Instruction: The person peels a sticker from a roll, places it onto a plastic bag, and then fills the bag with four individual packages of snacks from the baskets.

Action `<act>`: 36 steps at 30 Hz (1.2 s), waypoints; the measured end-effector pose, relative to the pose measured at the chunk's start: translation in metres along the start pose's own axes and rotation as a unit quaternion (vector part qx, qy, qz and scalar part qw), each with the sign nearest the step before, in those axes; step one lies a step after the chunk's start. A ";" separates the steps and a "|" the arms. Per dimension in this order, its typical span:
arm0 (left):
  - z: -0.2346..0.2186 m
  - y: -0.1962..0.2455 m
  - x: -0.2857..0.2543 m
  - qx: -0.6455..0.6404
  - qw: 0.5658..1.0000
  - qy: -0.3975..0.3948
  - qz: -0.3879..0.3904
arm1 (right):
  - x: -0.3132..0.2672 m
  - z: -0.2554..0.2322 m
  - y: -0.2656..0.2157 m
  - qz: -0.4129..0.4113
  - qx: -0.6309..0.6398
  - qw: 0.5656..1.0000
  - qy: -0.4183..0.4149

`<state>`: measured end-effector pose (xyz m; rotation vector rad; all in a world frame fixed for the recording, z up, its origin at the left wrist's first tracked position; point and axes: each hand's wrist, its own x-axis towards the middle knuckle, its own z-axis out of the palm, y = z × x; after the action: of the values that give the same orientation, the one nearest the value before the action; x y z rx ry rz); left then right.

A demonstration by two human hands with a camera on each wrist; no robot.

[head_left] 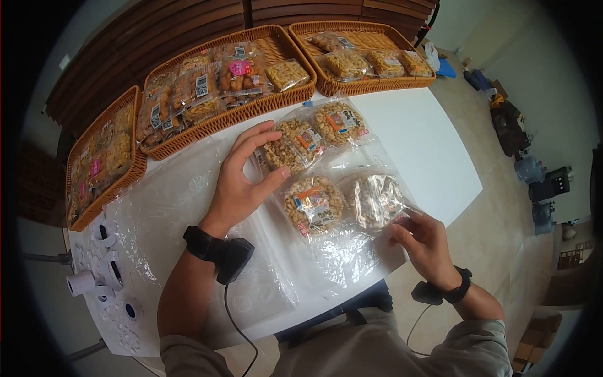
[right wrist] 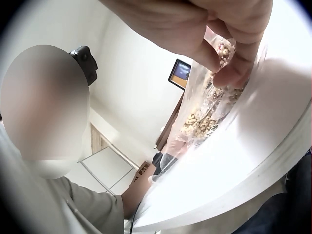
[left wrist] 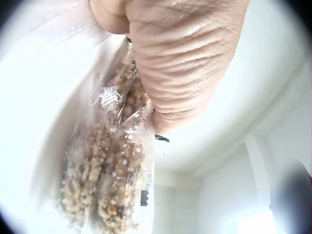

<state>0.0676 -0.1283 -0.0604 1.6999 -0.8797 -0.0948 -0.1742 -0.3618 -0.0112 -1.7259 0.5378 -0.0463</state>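
Observation:
Several round puffed-grain snack cakes (head_left: 314, 206) with orange labels lie grouped in clear plastic packaging on the white table. My left hand (head_left: 242, 179) rests at the upper-left cake (head_left: 290, 149), thumb and fingers spread along its side. In the left wrist view, the palm (left wrist: 180, 63) hides the fingertips, and packed snacks (left wrist: 114, 175) show beside it. At the lower-right cake (head_left: 375, 200), which is glossy under the film, my right hand (head_left: 427, 245) pinches the edge of the clear plastic bag (head_left: 399, 217) between thumb and fingers.
Wicker baskets (head_left: 226, 107) of packaged snacks line the back and left of the table (head_left: 433, 151). More clear plastic film (head_left: 188, 207) covers the table's left part. White tape rolls (head_left: 81, 283) and small paper pieces lie at the left edge. Water jugs (head_left: 531, 169) stand on the floor at right.

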 end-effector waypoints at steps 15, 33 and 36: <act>0.000 0.000 0.000 0.001 1.000 -0.003 0.001 | -0.012 -0.019 0.001 -0.301 -0.451 0.827 0.150; 0.000 -0.001 0.000 0.009 1.000 -0.008 0.001 | 0.045 -0.021 0.003 -0.243 -0.386 0.888 0.054; 0.000 0.000 0.000 0.011 1.000 -0.008 0.004 | 0.045 -0.025 -0.006 -0.243 -0.365 0.898 0.039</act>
<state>0.0681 -0.1283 -0.0604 1.7176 -0.9016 -0.0945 -0.1401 -0.4010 -0.0117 -2.5784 0.1591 -0.3025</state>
